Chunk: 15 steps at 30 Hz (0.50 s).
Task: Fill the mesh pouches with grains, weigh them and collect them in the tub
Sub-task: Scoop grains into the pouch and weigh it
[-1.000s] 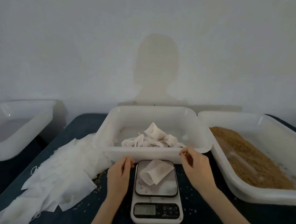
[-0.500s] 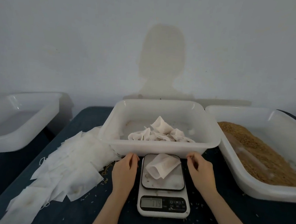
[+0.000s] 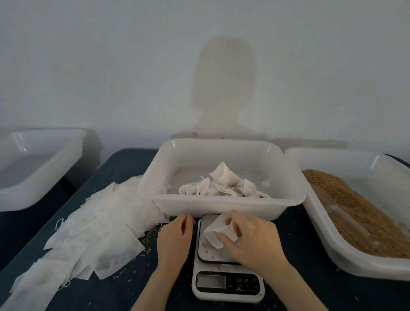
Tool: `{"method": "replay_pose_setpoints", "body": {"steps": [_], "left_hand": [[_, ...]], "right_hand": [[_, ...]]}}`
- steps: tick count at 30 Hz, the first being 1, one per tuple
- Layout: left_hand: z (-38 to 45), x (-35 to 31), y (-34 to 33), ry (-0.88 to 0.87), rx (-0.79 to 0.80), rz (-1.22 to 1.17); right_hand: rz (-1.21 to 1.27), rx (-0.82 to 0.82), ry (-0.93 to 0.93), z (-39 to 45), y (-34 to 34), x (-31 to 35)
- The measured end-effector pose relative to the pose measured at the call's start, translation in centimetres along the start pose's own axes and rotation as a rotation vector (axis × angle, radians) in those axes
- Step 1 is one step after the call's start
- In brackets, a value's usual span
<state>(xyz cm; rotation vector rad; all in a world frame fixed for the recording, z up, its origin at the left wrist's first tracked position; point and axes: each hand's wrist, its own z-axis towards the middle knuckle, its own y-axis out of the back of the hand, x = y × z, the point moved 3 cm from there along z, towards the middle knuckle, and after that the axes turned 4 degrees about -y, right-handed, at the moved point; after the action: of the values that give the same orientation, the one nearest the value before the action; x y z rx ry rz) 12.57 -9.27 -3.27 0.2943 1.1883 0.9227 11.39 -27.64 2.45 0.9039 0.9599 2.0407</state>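
The right hand [image 3: 251,241] is grasping a white pouch [image 3: 218,234] that is sitting on the scale [image 3: 227,266]. The left hand [image 3: 173,240] is resting on the table [image 3: 121,292], loose, holding nothing. Just past the scale, the tub [image 3: 222,202] is holding more pouches [image 3: 223,185].

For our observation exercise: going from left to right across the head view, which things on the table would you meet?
Empty tub → flat pouches → left hand → scale with the right hand gripping a filled pouch → grain tub.
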Motion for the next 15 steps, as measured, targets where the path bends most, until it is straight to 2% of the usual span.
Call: {"method": "replay_pose_setpoints", "body": {"steps": [3,7,10,12,15], "left_hand": [[-0.1,0.1,0.2,-0.001,-0.014,-0.014],[-0.5,-0.3,0.5,-0.062,-0.043,-0.094],[-0.9,-1.9,1.2,-0.213,-0.103,-0.238],[-1.4,-3.5,1.1,-0.307,-0.054,-0.314],[-2.3,-6.3,-0.1,-0.327,0.102,-0.306]], "right_hand": [[-0.125,0.123,-0.012,0.8,-1.2,0.9],[-0.106,0.103,-0.139,1.4,-1.0,0.4],[0.04,0.062,-0.252,1.9,0.1,0.1],[0.145,0.015,-0.315,2.3,1.2,0.0],[0.289,-0.002,-0.358,2.9,3.0,0.1]]}}
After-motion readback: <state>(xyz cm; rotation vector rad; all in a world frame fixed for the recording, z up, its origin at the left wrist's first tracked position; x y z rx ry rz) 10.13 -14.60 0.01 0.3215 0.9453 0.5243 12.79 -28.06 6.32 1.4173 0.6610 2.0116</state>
